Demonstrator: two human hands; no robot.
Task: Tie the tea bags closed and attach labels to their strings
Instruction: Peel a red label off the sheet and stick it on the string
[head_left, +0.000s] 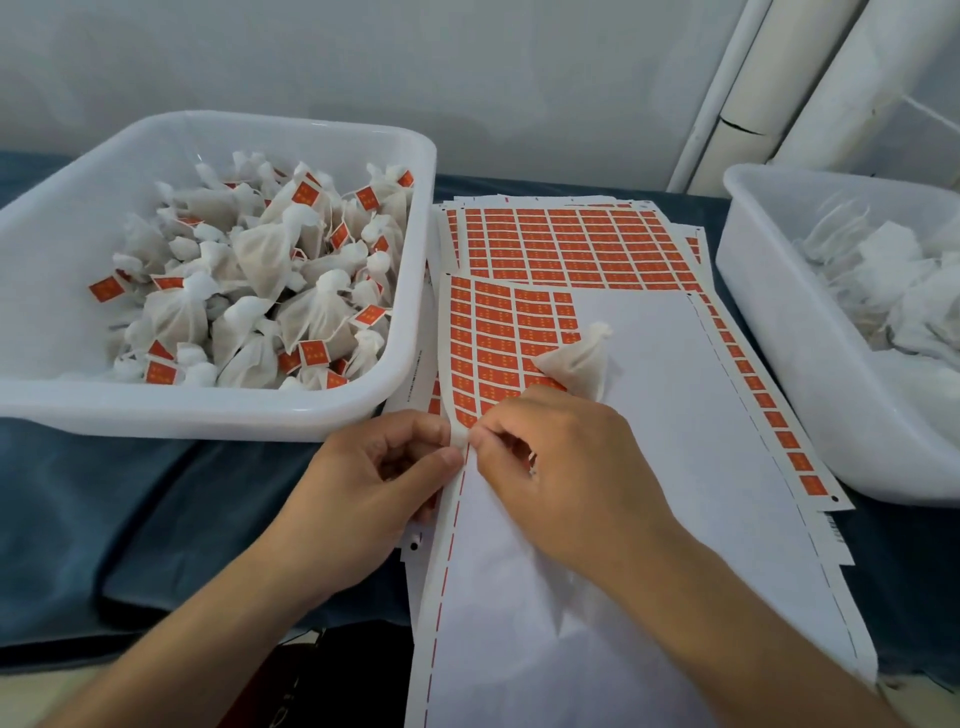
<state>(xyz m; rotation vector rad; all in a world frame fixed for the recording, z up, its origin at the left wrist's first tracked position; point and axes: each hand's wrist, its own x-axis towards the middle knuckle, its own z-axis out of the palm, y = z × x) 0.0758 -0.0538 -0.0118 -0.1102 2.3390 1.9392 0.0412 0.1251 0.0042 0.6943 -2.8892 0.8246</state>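
A sheet of orange labels (493, 332) lies in the middle, most of its backing bare white. My left hand (374, 478) pinches the sheet's lifted left edge between thumb and fingers. My right hand (550, 467) meets it there, its fingertips pinching at the same edge; I cannot tell whether a label is between them. A tied white tea bag (576, 364) lies on the sheet just beyond my right hand, partly under it. Its string is not visible.
A white tub (218, 405) at the left holds several tied, labelled tea bags. Another white tub (779, 332) at the right holds unlabelled white bags. More label sheets (566, 244) are stacked behind. A dark blue cloth (130, 519) covers the table.
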